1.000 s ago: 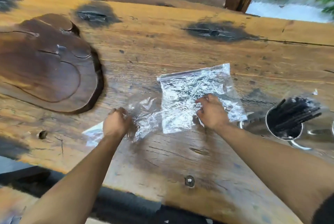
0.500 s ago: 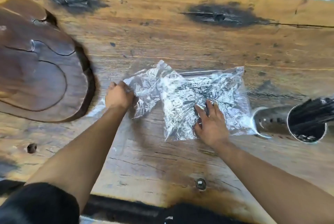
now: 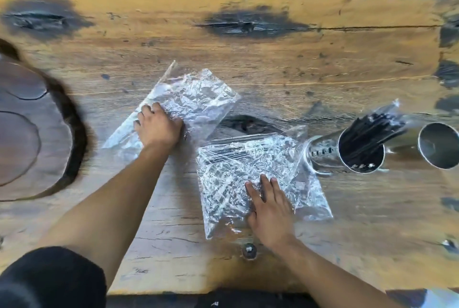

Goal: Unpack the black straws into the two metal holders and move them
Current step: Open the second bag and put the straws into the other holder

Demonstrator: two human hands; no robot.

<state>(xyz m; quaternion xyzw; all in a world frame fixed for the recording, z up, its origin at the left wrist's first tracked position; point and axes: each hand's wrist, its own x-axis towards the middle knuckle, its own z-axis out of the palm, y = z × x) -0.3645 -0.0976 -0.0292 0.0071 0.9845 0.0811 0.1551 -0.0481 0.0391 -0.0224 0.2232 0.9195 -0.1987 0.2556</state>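
Two crinkled clear plastic bags lie on the wooden table (image 3: 273, 64). My left hand (image 3: 157, 129) has its fingers curled on the near end of the left bag (image 3: 196, 94), which looks empty. My right hand (image 3: 269, 204) rests flat, fingers apart, on the right bag (image 3: 238, 171); dark lines show through that bag's upper part. To the right stands a perforated metal holder (image 3: 323, 151) filled with black straws (image 3: 372, 131), with a bit of clear wrap over their tips. A second metal holder (image 3: 439, 146) at the right edge looks empty.
A dark round wooden slab (image 3: 29, 134) lies on the table at the far left. A metal bolt head (image 3: 249, 250) sits near the table's front edge, below the right bag. Beyond the far edge are a wooden post and greenery.
My left hand has dragged one bag off to the left and away from the other, so the two now lie apart. My right hand has flattened on the right bag. The second holder has come into view.
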